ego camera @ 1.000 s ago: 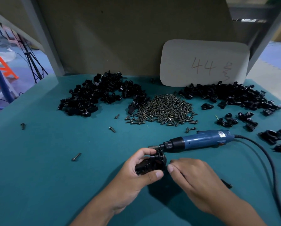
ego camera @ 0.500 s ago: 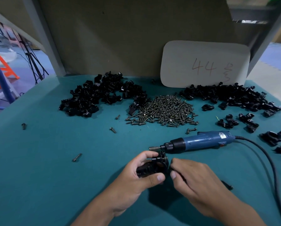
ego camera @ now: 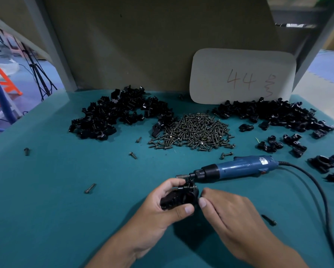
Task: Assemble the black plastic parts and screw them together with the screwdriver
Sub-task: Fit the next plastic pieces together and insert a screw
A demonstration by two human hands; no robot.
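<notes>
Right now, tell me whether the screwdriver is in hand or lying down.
Lying down: the screwdriver rests on its side on the table, neither hand gripping it.

left hand gripping black plastic part, right hand pinching at its edge — blue screwdriver lying just behind

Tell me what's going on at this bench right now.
A person is putting together small black plastic parts. The left hand grips a black assembly above the teal table, while the right hand works at its end with its fingers. The blue electric screwdriver lies unused just behind, near a pile of screws.
</notes>
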